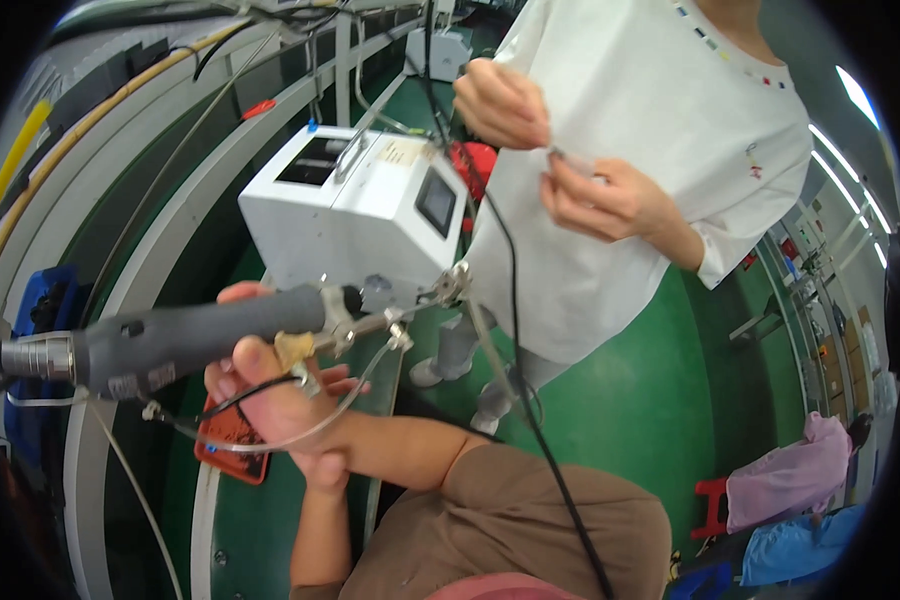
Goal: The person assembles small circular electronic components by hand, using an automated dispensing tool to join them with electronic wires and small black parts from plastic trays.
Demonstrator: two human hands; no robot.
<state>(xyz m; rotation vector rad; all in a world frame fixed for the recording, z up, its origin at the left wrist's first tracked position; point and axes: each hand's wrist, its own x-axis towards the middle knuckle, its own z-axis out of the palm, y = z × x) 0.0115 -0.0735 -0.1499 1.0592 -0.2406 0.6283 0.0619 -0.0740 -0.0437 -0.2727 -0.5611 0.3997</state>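
Across the left half hangs a grey electric screwdriver, its metal front end pointing right. A clear tube loops from its metal fittings. My right hand is against the tool's underside, thumb raised beside a tan piece, and seems closed around the grip. Fingertips show beyond the tool's far side; whose hand they belong to is unclear. My left hand is mostly hidden behind my right wrist, its fingers not plainly visible. Opposite me, a person's hands pinch something small and dark.
A white box-shaped machine with a small screen stands beyond the screwdriver. An orange-red tray of small dark parts lies below my hands. A black cable hangs down the middle. The person in a white shirt stands close ahead.
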